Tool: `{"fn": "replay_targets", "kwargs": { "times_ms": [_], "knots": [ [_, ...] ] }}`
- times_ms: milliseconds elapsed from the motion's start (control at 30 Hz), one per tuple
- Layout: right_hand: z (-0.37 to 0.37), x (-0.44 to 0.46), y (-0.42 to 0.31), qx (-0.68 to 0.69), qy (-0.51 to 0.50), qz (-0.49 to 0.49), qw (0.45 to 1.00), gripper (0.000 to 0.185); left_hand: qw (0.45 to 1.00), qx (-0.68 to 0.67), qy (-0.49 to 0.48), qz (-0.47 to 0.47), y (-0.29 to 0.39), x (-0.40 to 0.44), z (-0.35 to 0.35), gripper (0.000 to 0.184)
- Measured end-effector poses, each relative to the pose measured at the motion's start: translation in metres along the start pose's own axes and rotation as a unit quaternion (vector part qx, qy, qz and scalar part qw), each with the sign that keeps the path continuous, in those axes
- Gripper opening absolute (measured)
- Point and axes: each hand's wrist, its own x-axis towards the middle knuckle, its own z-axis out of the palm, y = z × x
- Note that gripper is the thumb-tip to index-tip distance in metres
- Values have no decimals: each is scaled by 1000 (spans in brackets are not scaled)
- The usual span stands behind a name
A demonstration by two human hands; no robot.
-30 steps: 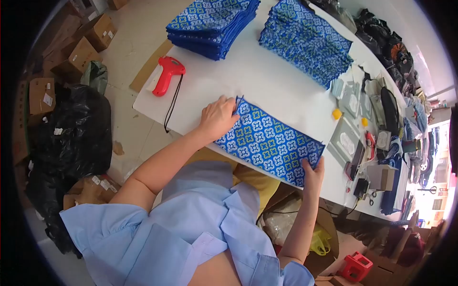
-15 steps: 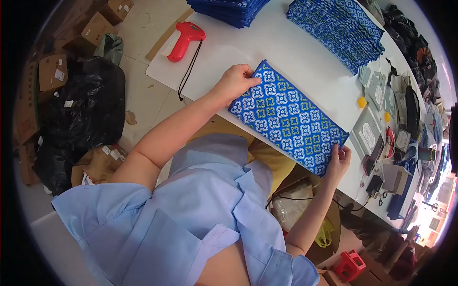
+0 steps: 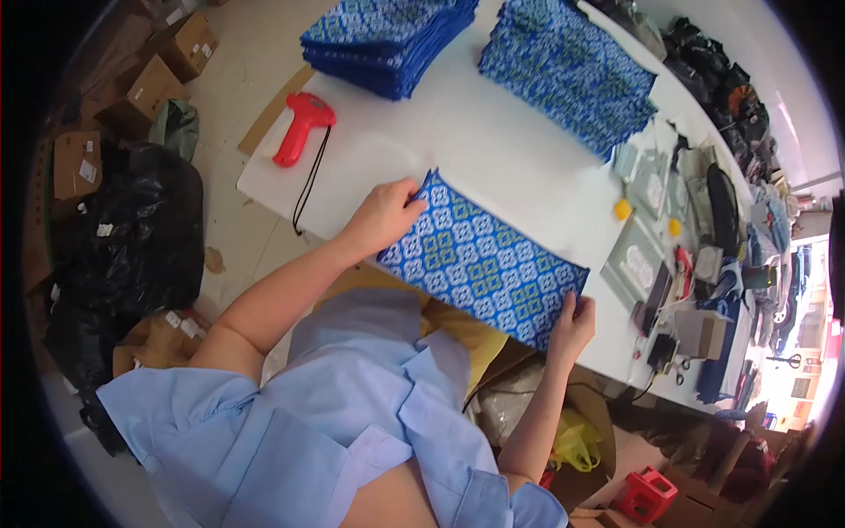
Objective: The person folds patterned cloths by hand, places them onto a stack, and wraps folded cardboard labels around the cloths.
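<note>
Left hand (image 3: 385,217): thumb and fingers gripping the left end of the blue patterned cloth (image 3: 484,260).
Right hand (image 3: 574,326): gripping the cloth's right end.
Cloth position: spread between the hands at the white table's (image 3: 466,132) near edge.
Red tagging gun (image 3: 304,128): on table, left side.
Cloth stack (image 3: 387,40): beyond the gun.
</note>
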Motion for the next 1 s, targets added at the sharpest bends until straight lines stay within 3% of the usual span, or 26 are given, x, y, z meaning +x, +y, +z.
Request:
{"fn": "replay_targets", "kwargs": {
  "times_ms": [33,100,267,333,367,433,500,567,733,833,900,933,967,1000],
  "knots": [
    [-2,6,0,5,9,-10,1000,19,999,-45,-17,-17,2,2,-4,19],
    [-5,23,0,193,3,-18,981,18,995,-92,-26,-24,10,20,-11,19],
    [-39,156,-69,163,152,-170,960,21,948,-138,158,238,81,149,-52,19],
    [-44,221,-105,272,155,-197,929,23,925,-175,211,262,119,214,-63,21],
    [-45,248,-123,207,197,-189,940,24,909,-189,258,268,129,254,-59,22],
    [-27,325,-122,213,200,-201,935,27,919,-198,226,255,143,305,-62,22],
    [-2,372,-120,81,222,-181,955,33,944,-16,247,219,141,344,-55,22],
    [21,391,-117,-9,150,-140,979,33,957,19,256,132,126,370,-34,17],
    [49,375,-122,-123,37,-26,991,34,957,183,213,74,110,358,-17,18],
    [55,366,-116,-121,29,-46,991,38,932,250,246,94,113,350,-14,18],
    [51,358,-123,-149,74,-62,984,37,939,256,215,83,117,345,-14,19],
    [44,354,-130,-181,135,-129,966,39,910,284,281,105,120,344,-12,19],
    [36,352,-139,-182,135,-130,965,39,876,312,346,127,126,344,-10,20],
    [28,346,-153,-205,122,-172,956,40,899,273,320,125,141,336,-16,21]
  ]
}}
